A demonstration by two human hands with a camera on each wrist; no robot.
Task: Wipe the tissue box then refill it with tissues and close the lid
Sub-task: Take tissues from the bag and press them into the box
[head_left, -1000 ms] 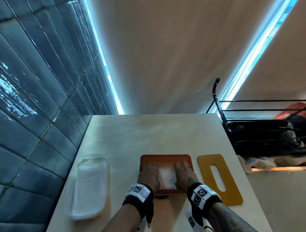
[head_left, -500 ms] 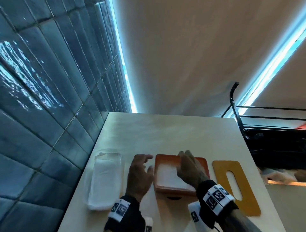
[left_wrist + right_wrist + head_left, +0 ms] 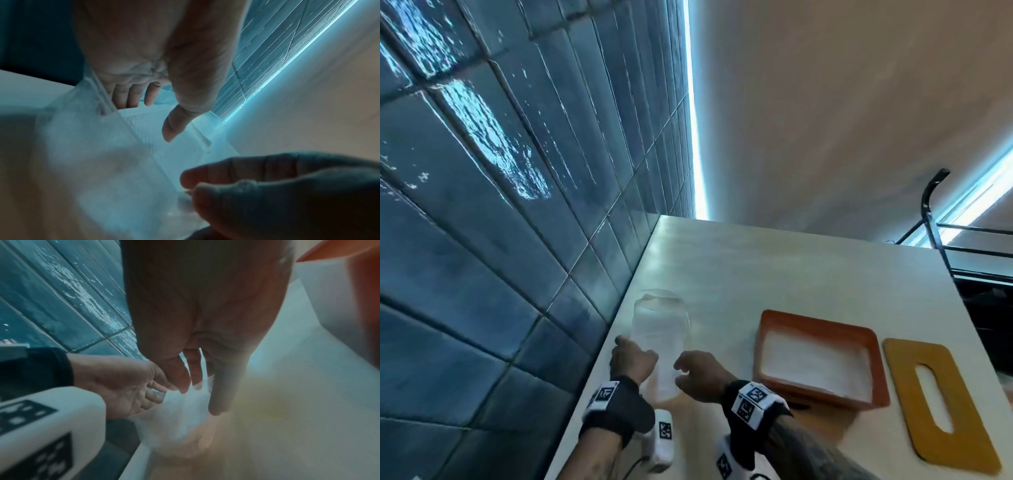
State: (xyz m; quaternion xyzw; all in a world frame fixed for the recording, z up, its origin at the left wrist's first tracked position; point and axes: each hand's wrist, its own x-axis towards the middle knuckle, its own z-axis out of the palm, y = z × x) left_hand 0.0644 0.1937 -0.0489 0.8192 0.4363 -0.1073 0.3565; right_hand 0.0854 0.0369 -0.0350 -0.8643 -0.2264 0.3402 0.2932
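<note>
A clear plastic pack of white tissues (image 3: 661,329) lies on the table near the tiled wall. My left hand (image 3: 640,349) grips its left side: in the left wrist view the fingers (image 3: 131,95) curl under the wrapper's edge and the thumb reaches over the pack (image 3: 144,146). My right hand (image 3: 679,371) is at the pack's right side, fingers (image 3: 216,399) hanging nearly straight and touching the wrapper (image 3: 180,415). The orange tissue box (image 3: 818,320) stands open to the right with white tissues (image 3: 815,363) inside. Its yellow slotted lid (image 3: 917,351) lies flat beside it.
The pale table (image 3: 756,267) meets a glossy blue tiled wall (image 3: 482,240) along its left edge. A black metal rack (image 3: 935,240) stands beyond the table's right side. Bare table surface stretches behind the box and the pack.
Both hands have left the orange box and moved left to the plastic tissue pack. The left hand has taken hold of its side. The view has swung left.
</note>
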